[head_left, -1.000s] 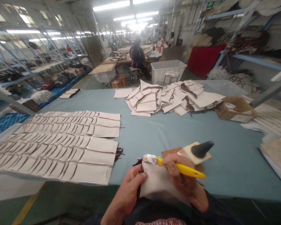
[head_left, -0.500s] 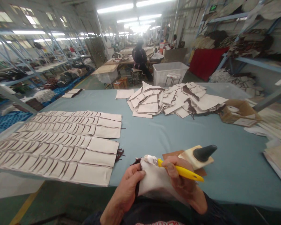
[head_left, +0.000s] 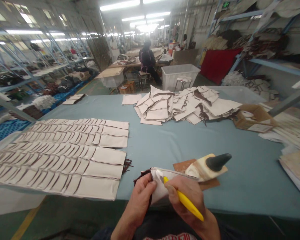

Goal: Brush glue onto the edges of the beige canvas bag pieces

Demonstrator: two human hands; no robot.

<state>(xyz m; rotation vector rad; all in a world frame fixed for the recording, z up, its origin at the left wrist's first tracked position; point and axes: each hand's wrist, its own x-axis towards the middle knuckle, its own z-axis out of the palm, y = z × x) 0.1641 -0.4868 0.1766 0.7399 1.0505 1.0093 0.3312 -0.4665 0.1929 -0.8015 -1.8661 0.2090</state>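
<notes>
My left hand [head_left: 143,190] pinches the left edge of a cream fabric piece [head_left: 161,193] with dark brown trim, held up at the table's front edge. In my right hand [head_left: 187,196] is a yellow-handled brush [head_left: 186,201]. Its bristle end, coated in white paste, presses on the piece's upper left corner, close to my left fingertips. Just beyond my right hand, a cream plastic container with a black cone-shaped top [head_left: 207,166] lies on a brown board [head_left: 183,165]. White paste shows at the container's near end.
Overlapping rows of cream pieces with brown edges [head_left: 100,173] cover the table's left side. A loose heap of similar pieces [head_left: 157,106] lies at the back, beside a cardboard box [head_left: 255,118]. Farther off, a person [head_left: 147,58] sits near a white bin [head_left: 180,73].
The brush has swung from lying nearly level along the piece's top edge to pointing down onto its face. My right hand has moved slightly left and lower with it.
</notes>
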